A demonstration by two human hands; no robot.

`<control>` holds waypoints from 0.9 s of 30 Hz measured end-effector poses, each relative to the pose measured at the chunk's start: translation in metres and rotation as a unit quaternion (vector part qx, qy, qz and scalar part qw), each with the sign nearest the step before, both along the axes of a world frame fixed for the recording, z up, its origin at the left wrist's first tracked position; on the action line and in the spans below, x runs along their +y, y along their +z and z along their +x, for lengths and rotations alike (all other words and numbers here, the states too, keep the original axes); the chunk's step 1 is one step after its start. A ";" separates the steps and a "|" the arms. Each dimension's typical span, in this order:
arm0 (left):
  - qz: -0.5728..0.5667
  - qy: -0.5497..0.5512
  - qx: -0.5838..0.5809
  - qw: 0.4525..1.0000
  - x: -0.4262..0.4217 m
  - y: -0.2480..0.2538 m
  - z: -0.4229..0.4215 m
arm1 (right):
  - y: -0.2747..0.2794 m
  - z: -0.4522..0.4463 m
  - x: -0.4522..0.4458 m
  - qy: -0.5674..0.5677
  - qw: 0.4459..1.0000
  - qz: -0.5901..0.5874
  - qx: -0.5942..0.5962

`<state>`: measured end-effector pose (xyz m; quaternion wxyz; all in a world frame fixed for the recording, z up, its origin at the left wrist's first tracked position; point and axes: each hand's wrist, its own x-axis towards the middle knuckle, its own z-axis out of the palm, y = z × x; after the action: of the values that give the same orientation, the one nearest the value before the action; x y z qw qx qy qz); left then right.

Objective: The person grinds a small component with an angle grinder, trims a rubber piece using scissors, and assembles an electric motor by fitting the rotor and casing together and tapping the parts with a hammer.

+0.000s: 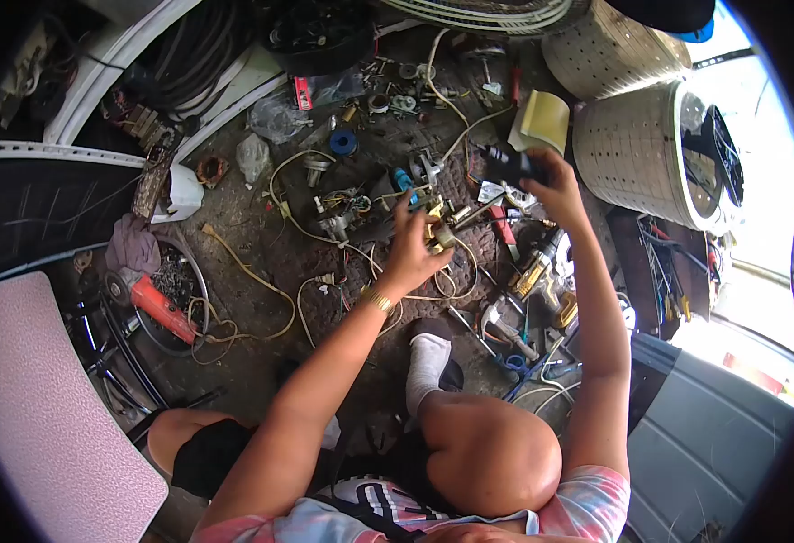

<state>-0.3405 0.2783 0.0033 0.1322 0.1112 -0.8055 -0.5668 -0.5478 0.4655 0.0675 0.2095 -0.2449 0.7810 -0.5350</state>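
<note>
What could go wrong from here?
1. The gold band near the left hand might snag on the tangled wires and parts around it.
2. The dark object in the right hand could slip and knock loose pieces away.
3. The socked foot, close to the clutter, might shift something.

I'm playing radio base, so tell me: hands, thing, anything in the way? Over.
Right hand gripping black tool. Left hand at yellow-and-metal part, grip unclear. Loose cords clutter the floor nearby.
</note>
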 end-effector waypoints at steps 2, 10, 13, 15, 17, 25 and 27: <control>0.013 0.004 -0.001 1.000 0.005 -0.019 -0.023 | -0.002 -0.027 -0.019 0.032 0.991 0.068 0.107; -0.045 -0.076 -0.025 0.996 0.033 -0.046 -0.061 | -0.005 -0.046 -0.093 0.204 0.917 0.195 0.281; -0.101 -0.093 -0.040 0.990 0.034 -0.042 -0.068 | -0.006 -0.028 -0.106 0.220 0.832 0.307 0.407; -0.089 -0.111 -0.069 0.988 0.036 -0.039 -0.070 | -0.007 -0.017 -0.113 0.231 0.769 0.365 0.471; -0.085 -0.116 -0.079 0.987 0.038 -0.037 -0.072 | -0.009 -0.010 -0.119 0.240 0.745 0.373 0.498; -0.064 -0.120 -0.083 0.987 0.041 -0.036 -0.075 | -0.020 0.012 -0.154 0.311 0.613 0.389 0.614; -0.075 -0.115 -0.078 0.987 0.043 -0.036 -0.075 | -0.027 0.014 -0.162 0.304 0.592 0.382 0.641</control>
<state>-0.4150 0.3216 -0.0328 0.0109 0.0516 -0.8609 -0.5061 -0.5336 0.3037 0.0409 -0.1198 -0.6454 0.7268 0.2021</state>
